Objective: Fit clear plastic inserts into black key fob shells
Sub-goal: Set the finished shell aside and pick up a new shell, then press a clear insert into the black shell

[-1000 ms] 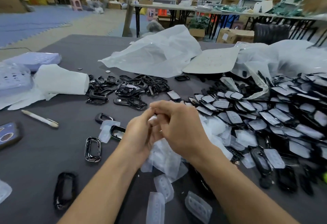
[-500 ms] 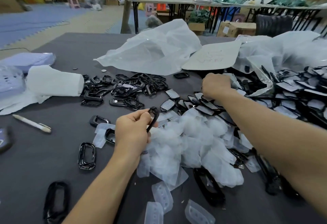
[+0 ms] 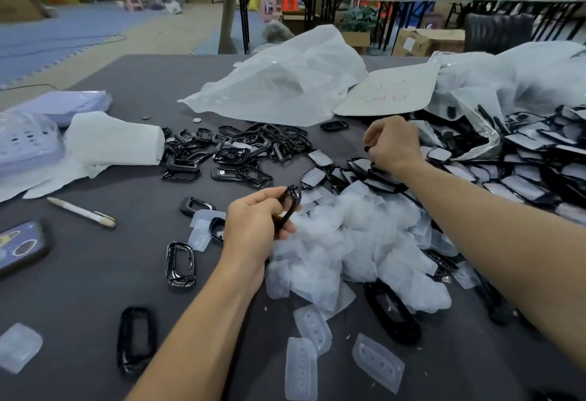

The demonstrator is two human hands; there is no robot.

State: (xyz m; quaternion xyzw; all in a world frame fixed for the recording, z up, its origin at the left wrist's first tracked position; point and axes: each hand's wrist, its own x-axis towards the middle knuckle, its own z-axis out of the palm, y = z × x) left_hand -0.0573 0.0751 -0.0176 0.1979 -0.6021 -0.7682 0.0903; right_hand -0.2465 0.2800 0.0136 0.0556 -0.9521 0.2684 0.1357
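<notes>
Grips a black key fob shell (image 3: 290, 207) edge-on in the left hand (image 3: 257, 220), at the near-left margin of the clear insert pile (image 3: 348, 242). Curls the right hand (image 3: 391, 143) over the fitted shells (image 3: 523, 159) farther right; hold on anything not discernible. Bare grey table (image 3: 95, 289) at near left, bounded by pen (image 3: 81, 212), phone (image 3: 22, 247) and two loose shell frames (image 3: 180, 264). Far side blocked by a heap of empty shells (image 3: 234, 150) and a plastic bag (image 3: 285, 83). Near edge: three single inserts (image 3: 312, 326); a fourth at far left.

Pen (image 3: 81, 212), phone (image 3: 19, 247), plastic bag (image 3: 279, 83)
</notes>
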